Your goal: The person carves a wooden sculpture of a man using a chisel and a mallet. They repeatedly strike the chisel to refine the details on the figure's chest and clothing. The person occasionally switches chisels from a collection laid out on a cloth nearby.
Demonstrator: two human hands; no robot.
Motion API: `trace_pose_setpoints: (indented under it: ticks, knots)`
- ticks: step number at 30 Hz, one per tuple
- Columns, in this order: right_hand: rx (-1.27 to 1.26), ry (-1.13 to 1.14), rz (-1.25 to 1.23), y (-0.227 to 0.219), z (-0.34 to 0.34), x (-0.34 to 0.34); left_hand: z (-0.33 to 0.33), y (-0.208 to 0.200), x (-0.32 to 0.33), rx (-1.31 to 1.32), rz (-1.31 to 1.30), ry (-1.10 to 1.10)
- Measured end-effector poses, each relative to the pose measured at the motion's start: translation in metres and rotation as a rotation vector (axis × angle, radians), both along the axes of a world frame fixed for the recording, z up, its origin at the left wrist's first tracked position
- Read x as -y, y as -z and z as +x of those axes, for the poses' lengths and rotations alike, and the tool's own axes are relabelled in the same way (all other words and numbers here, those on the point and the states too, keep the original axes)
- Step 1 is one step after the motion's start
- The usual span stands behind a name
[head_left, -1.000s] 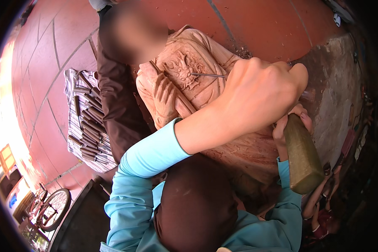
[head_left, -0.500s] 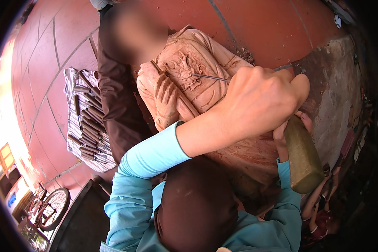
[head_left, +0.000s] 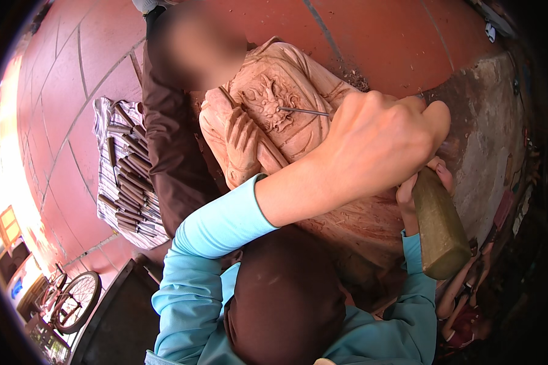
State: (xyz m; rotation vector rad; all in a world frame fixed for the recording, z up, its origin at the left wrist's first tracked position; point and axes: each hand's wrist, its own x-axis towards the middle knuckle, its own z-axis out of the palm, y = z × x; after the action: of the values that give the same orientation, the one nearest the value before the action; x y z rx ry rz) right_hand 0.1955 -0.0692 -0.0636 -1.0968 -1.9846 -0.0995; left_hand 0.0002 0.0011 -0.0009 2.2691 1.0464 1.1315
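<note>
A reddish-brown wooden statue lies in front of me, with carved robes, a carved hand and a horned beast face in relief on its chest. My left hand is closed in a fist round a chisel. The thin metal shaft reaches left, its tip at the beast face; the fist hides the handle. Partly hidden behind it, my right hand grips a greenish-brown wooden mallet, whose thick end points down toward me. Both my sleeves are light blue.
On the left, a striped cloth bears several wooden-handled tools. A brown-clothed limb lies beside the statue, and a brown-covered knee rises near me. Wood chips lie on red tiles. A bicycle stands lower left.
My left fist has shifted very slightly upward, while the chisel tip stays at the beast face. My right hand and the mallet have barely moved.
</note>
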Motion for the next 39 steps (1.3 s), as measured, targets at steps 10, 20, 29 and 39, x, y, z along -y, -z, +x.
trace_pose_setpoints:
  ticks: [10, 20, 29, 39]
  knots:
    - [-0.004, 0.001, -0.035, -0.002, -0.001, 0.001, 0.000, 0.003, -0.002, 0.034, -0.003, 0.033]
    - [0.041, 0.099, -0.124, -0.002, 0.006, 0.012, 0.009, 0.017, 0.003, -0.025, 0.020, 0.016]
    - [-0.071, 0.017, -0.166, -0.005, 0.006, 0.006, 0.015, 0.021, 0.001, -0.015, 0.069, -0.068]
    - [-0.082, -0.021, -0.121, -0.001, 0.008, 0.004, 0.017, 0.024, -0.004, -0.043, 0.038, -0.065]
